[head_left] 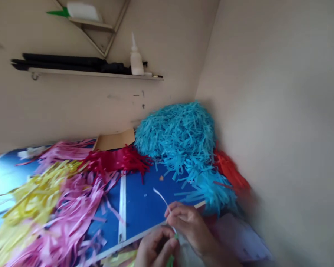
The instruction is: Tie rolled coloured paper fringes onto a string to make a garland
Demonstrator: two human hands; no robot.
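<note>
One thin, smooth white strip [161, 196], slightly curved, rises at the near edge of the blue tabletop [140, 213], a green scrap [176, 236] at its lower end. The fingers of the right hand [191, 226] pinch the strip partway up; those of the left hand [156, 247] grasp its lower end. One shaggy, rounded turquoise heap [178, 129] sits far right, with one orange bundle [231, 170] beside it; one red bunch [117, 161] and one yellow bunch [39, 196], both of paper-like ribbons, lie left.
</note>
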